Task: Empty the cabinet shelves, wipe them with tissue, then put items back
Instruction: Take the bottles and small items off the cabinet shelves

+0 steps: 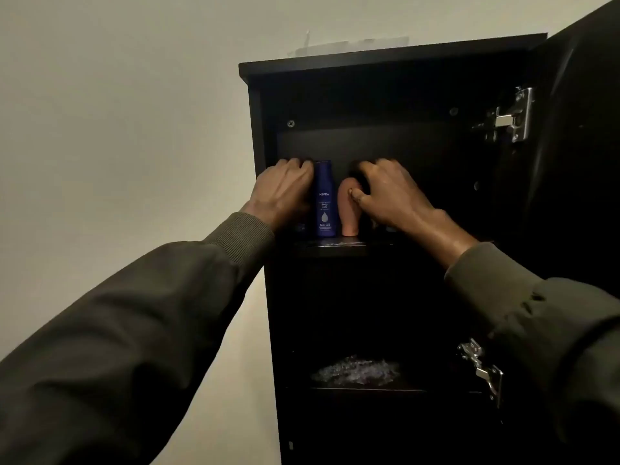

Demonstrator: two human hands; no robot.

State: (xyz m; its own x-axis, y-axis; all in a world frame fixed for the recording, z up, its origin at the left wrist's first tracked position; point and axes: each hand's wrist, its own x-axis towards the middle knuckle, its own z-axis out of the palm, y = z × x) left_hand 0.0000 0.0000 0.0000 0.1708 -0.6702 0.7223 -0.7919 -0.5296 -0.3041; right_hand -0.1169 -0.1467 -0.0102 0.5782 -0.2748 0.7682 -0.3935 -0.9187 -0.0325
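On the upper shelf (pixel 335 245), unseen items are grasped by both hands; the stiff, slick bottle (pixel 324 199) is best gripped mid-body.

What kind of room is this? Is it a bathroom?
Probably a bathroom or bedroom at home, though I can't be sure. A dark wall cabinet stands open against a plain wall, and its shelf holds a blue Nivea body milk bottle and a peach-coloured bottle, things people keep for washing and skin care.

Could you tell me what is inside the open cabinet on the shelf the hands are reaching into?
A blue Nivea bottle and a pink bottle stand side by side. The left hand and right hand cover whatever else is there.
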